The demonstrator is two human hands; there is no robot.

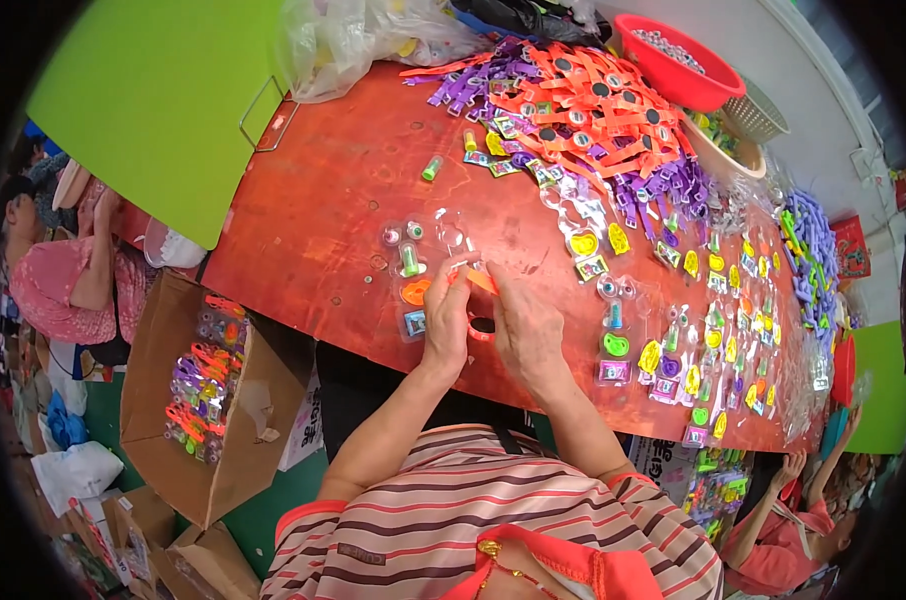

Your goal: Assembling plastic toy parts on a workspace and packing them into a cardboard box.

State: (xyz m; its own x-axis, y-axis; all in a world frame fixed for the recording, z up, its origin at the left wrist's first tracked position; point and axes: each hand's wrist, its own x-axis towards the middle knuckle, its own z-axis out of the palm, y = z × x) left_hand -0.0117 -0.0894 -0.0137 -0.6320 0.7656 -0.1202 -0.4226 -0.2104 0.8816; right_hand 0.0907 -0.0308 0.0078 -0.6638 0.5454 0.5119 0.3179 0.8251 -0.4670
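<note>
Between my two hands, close to the table's near edge, is an orange toy watch (pixel 482 281) with a dark round face lower down. My left hand (pixel 447 318) pinches its strap from the left. My right hand (pixel 527 332) has its fingers closed on the strap from the other side. Beside my left hand lies a clear plastic blister tray (pixel 385 262). Its pockets hold eyeball-like balls, a green tube (pixel 409 260), an orange piece (pixel 414 292) and a small blue picture piece (pixel 415 322). Empty-looking clear pockets (pixel 455 232) show just beyond my fingertips.
Orange and purple toy watches are heaped on the red table (pixel 318 230) at the back. Filled blister trays (pixel 615 345) spread over the right side. A red basin (pixel 673 70) stands far right. A cardboard box (pixel 263 420) sits at left. Two other people work nearby.
</note>
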